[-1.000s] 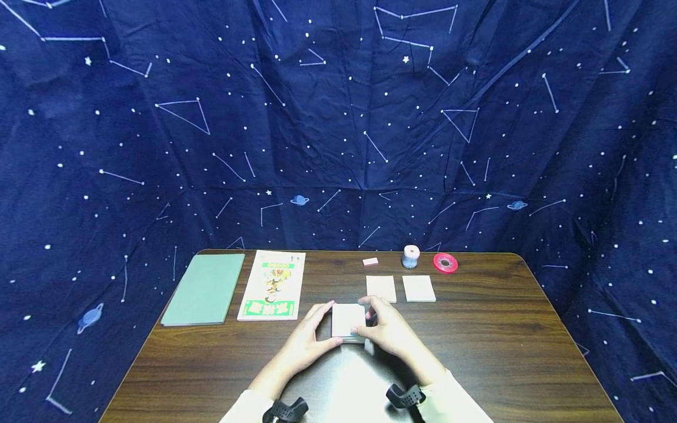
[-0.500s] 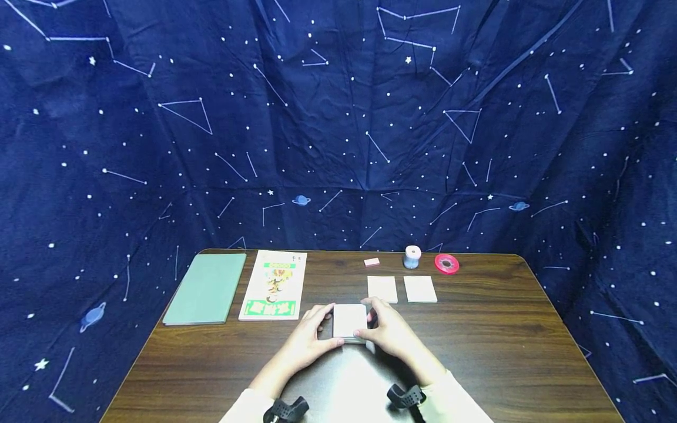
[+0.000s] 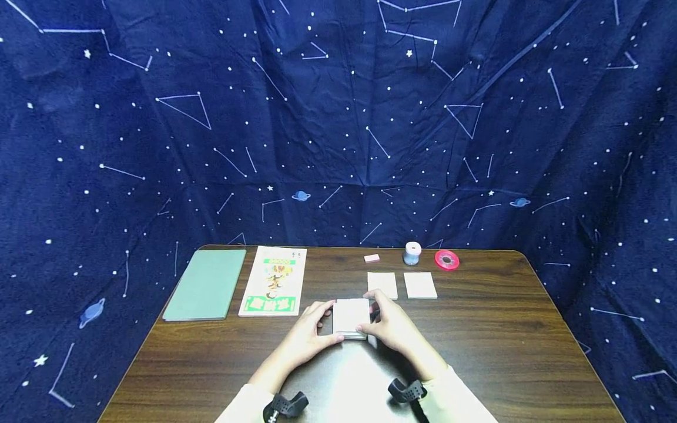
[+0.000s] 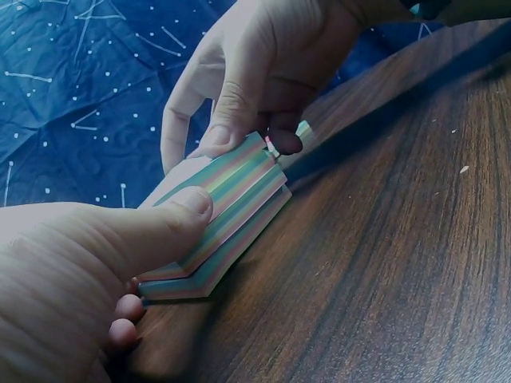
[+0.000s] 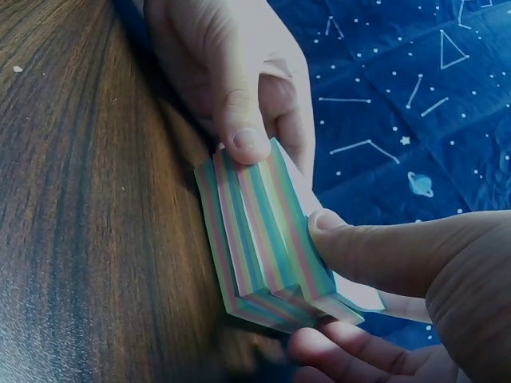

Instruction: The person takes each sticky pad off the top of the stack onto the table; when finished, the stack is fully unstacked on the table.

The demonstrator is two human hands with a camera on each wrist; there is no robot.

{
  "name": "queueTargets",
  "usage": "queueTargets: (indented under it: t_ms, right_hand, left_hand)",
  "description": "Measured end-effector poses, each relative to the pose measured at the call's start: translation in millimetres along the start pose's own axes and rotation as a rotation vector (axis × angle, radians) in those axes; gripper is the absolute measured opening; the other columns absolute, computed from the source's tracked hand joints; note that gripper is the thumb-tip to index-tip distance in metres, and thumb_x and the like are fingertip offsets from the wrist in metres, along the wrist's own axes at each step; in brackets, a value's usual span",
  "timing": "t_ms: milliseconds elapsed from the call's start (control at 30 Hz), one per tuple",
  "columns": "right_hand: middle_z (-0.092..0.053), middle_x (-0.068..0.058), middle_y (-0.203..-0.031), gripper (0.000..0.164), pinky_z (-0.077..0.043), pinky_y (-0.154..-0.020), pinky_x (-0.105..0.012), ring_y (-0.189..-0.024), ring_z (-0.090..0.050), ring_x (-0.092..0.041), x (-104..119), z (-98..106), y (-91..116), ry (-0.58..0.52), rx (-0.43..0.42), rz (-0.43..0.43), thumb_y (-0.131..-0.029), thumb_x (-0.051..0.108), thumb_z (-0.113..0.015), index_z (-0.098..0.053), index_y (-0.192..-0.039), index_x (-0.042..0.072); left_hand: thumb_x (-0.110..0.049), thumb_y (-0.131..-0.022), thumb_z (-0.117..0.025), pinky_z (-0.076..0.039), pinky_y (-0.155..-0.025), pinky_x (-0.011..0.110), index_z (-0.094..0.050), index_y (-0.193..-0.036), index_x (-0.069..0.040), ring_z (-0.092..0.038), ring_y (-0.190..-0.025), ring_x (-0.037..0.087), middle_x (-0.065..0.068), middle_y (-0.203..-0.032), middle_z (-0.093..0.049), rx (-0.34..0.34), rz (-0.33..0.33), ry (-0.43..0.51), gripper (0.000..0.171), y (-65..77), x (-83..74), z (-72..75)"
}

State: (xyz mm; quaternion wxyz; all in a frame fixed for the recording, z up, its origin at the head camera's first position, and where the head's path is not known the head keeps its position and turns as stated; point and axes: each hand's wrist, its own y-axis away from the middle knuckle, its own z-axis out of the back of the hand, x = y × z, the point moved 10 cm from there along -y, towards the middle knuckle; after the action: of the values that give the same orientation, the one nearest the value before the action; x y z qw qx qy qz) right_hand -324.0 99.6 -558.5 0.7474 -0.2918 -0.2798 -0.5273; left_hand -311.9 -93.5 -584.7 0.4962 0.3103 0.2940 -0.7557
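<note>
A stack of square paper note pads (image 3: 351,315), white on top, lies between both hands at the front middle of the wooden table. Coloured stripes in pink, green, yellow and blue run along its edges (image 5: 255,231), and its layers sit slightly offset. My left hand (image 3: 307,336) grips the left side, thumb against the near striped edge (image 4: 227,211) and fingers behind. On the right side, my right hand (image 3: 394,324) holds it with the thumb at the near right corner and the index finger at the far one.
Two pale square note pads (image 3: 382,285) (image 3: 420,285) lie behind the stack. Farther back are a pink eraser (image 3: 372,258), a white and blue roll (image 3: 412,254) and a red round reel (image 3: 446,260). To the left lie a printed booklet (image 3: 272,282) and a green folder (image 3: 206,285).
Both hands keep hold of the stack and have hardly moved. The right thumb has shifted slightly to the right along the near edge, and the head view has tilted a little.
</note>
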Motion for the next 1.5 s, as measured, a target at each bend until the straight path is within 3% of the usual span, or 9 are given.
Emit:
queueTargets:
  t_ms: [200,400,667,1000,1200,1500]
  right_hand:
    - [-0.067,0.0,-0.099,0.069,-0.05,-0.071,-0.027,-0.078,-0.059,-0.01,2,9,-2,-0.012,-0.039,0.002,-0.078,0.014,-0.097,-0.061,-0.137,0.014]
    - [-0.067,0.001,-0.099,0.064,-0.053,-0.072,-0.025,-0.08,-0.064,-0.01,5,19,-1,-0.056,-0.081,0.02,-0.079,0.008,-0.095,-0.064,-0.134,0.017]
    - [-0.063,-0.009,-0.099,0.053,-0.056,-0.069,-0.021,-0.072,-0.064,-0.007,6,32,-2,-0.233,-0.056,0.018,-0.085,-0.002,-0.084,-0.068,-0.133,0.014]
    - [-0.067,-0.016,-0.096,0.044,-0.055,-0.073,-0.022,-0.081,-0.061,-0.01,6,101,-1,-0.215,-0.227,0.089,-0.087,-0.006,-0.08,-0.072,-0.129,0.004]
    - [-0.071,-0.019,-0.104,0.044,-0.054,-0.078,-0.018,-0.09,-0.064,-0.013,-17,134,2,-0.217,-0.314,0.009,-0.091,-0.005,-0.078,-0.07,-0.134,0.004]
    - [-0.073,-0.024,-0.11,0.048,-0.049,-0.074,-0.011,-0.088,-0.063,-0.005,-55,176,13,-0.146,-0.435,-0.096,-0.094,-0.004,-0.075,-0.066,-0.14,0.004]
  left_hand:
    - [-0.034,-0.087,-0.093,-0.056,-0.099,0.03,-0.057,-0.155,-0.003,-0.063,-0.125,0.021,0.006,-0.142,-0.065,-0.003,0.014,-0.004,0.082,-0.3,0.7,1.4]
    - [-0.033,-0.087,-0.093,-0.057,-0.098,0.029,-0.057,-0.155,-0.002,-0.063,-0.124,0.02,0.006,-0.141,-0.065,-0.001,0.018,-0.014,0.083,0.3,0.3,1.5]
    - [-0.036,-0.087,-0.093,-0.056,-0.097,0.029,-0.056,-0.156,-0.003,-0.062,-0.121,0.017,0.005,-0.143,-0.064,0.004,0.036,-0.019,0.085,2.1,1.0,-0.2]
    - [-0.035,-0.085,-0.095,-0.057,-0.101,0.031,-0.058,-0.155,-0.005,-0.063,-0.122,0.018,0.004,-0.143,-0.064,-0.003,0.038,-0.028,0.085,1.9,2.1,0.8]
    - [-0.033,-0.083,-0.096,-0.058,-0.102,0.032,-0.058,-0.155,-0.004,-0.063,-0.124,0.02,0.005,-0.142,-0.065,-0.008,0.027,-0.023,0.086,1.8,3.0,1.6]
    - [-0.034,-0.085,-0.095,-0.059,-0.101,0.038,-0.057,-0.154,-0.001,-0.065,-0.121,0.025,0.009,-0.141,-0.065,-0.02,-0.016,-0.019,0.085,2.1,-1.8,1.4]
